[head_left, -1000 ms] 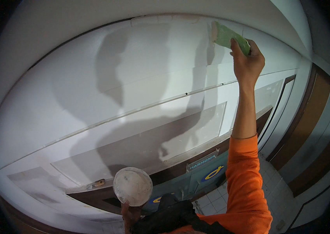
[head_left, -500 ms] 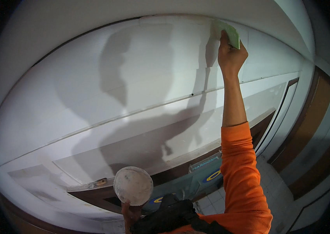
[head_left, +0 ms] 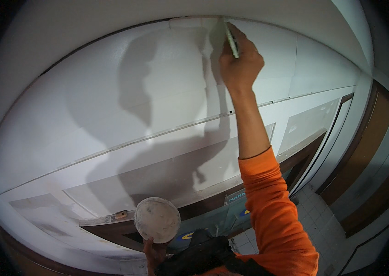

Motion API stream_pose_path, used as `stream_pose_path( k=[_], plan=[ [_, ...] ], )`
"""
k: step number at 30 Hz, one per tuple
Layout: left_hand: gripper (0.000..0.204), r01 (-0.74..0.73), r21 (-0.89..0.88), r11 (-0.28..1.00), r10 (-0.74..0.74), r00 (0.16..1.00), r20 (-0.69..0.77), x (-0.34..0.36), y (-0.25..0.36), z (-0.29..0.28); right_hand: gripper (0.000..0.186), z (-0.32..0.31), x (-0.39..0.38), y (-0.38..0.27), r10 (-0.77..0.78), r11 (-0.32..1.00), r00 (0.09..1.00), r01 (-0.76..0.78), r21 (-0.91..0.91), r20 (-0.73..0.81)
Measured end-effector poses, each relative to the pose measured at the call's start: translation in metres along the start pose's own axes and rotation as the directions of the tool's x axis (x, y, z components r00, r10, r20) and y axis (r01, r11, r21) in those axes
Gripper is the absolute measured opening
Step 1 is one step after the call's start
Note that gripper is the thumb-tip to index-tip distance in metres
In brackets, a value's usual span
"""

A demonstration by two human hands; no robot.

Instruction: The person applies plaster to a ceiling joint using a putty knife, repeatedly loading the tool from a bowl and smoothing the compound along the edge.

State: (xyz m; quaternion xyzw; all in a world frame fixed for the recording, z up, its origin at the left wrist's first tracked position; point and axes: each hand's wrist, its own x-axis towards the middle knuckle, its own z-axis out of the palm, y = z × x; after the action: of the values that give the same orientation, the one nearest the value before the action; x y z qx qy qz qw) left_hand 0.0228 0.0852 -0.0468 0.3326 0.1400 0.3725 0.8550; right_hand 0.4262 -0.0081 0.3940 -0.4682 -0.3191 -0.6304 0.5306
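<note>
My right hand (head_left: 243, 64) is raised high against the white wall panel (head_left: 259, 92). Closed in it is a flat, pale green putty spreader (head_left: 231, 41), seen nearly edge-on. The spreader's top end meets the seam where the panel joins the ceiling. Low down on the left, my left hand (head_left: 155, 250) grips the lower rim of a round, whitish plate-like disc (head_left: 157, 221) with a smeared, dusty face. Most of the left fingers are hidden behind the disc.
A dark gap (head_left: 111, 36) runs along the panel's upper left edge. Below the panel, a small brownish object (head_left: 121, 215) rests on the ledge above a dark frame and glass (head_left: 203, 221). Brown door panels (head_left: 364, 142) stand at the right; tiled floor (head_left: 316, 216) lies below.
My right hand has swept left along the top seam with the spreader, which has turned from face-on to nearly edge-on. The left hand and the disc have barely moved.
</note>
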Motion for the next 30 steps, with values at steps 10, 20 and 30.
stream_pose_path(
  k=[10, 20, 30],
  plan=[
    [0.089, -0.01, 0.012, 1.0, 0.01, 1.0, -0.001, -0.012, 0.002, 0.014, 0.055, 0.033, -0.01, -0.085, -0.129, 0.987, 0.99, 0.123, 0.107, 0.05],
    [0.086, 0.035, -0.045, 0.998, -0.035, 0.999, -0.001, -0.017, -0.001, -0.004, 0.032, -0.022, -0.008, -0.016, 0.063, 0.896, 0.997, -0.038, 0.443, -0.042],
    [0.09, 0.012, -0.017, 1.0, -0.012, 1.0, 0.022, -0.013, -0.002, 0.003, 0.025, -0.066, 0.028, 0.105, 0.157, 0.986, 0.983, -0.162, -0.045, -0.096]
  ],
)
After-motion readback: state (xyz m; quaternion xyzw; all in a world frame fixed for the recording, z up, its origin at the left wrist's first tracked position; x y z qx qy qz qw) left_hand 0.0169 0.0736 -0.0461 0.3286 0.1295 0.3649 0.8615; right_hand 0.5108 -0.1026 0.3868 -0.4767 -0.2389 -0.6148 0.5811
